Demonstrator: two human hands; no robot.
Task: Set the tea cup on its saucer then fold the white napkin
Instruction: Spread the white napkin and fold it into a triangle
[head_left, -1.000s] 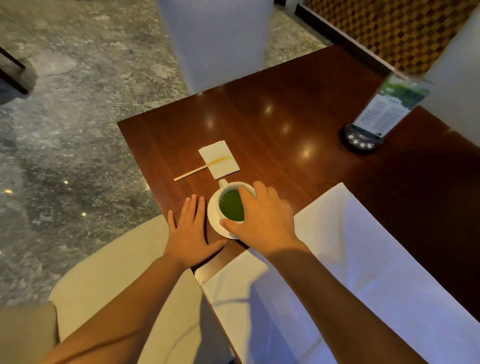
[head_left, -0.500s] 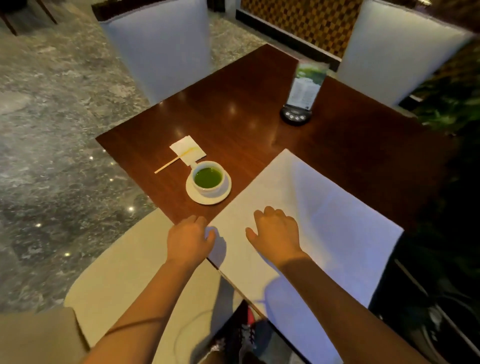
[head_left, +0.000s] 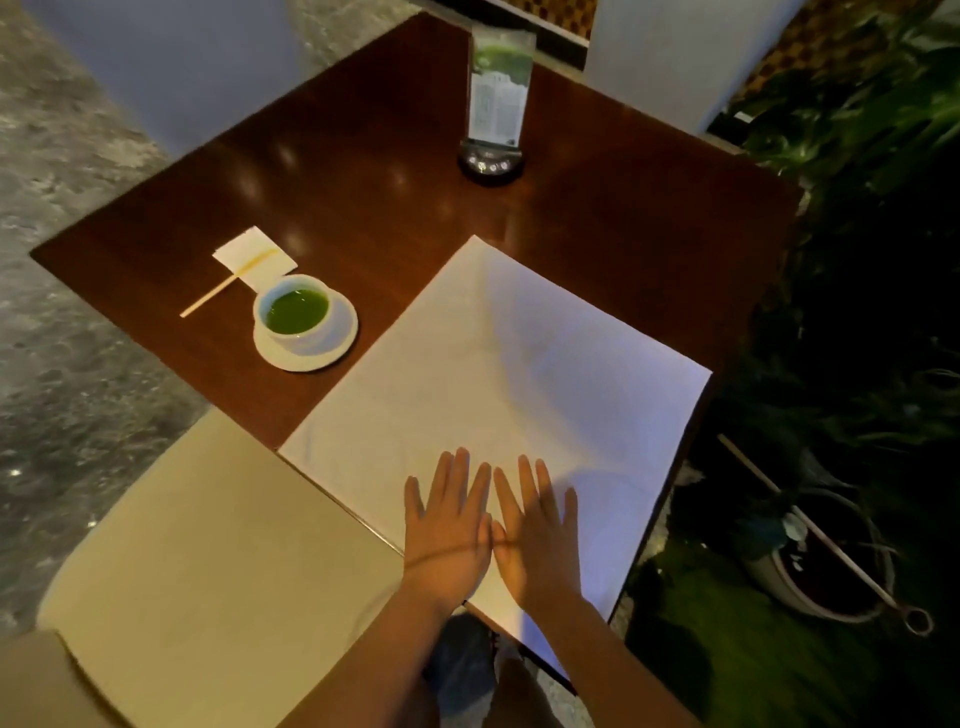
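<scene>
Both hands are flat on the white napkin (head_left: 519, 364) right now, left hand (head_left: 448, 525) and right hand (head_left: 537, 530) side by side near its close edge, thumbs touching, fingers spread and gripping nothing. The tea cup (head_left: 293, 314) full of green tea already sits on its saucer (head_left: 340, 338) over to the left, well apart from the cloth, so I'd say that half of the job is done and folding is what's left.

For a clean fold I'd smooth outward from the middle first, since there look to be faint creases in the fabric (hard to be sure, the light's dim and the frame is a bit soft). Then pinch the two near corners and carry them to the far edge, lining up edges before pressing the crease. One thing to watch: the near edge seems to reach or slightly overhang the edge of the table (head_left: 363, 171), so the cloth could slide toward the lap if tugged.
</scene>
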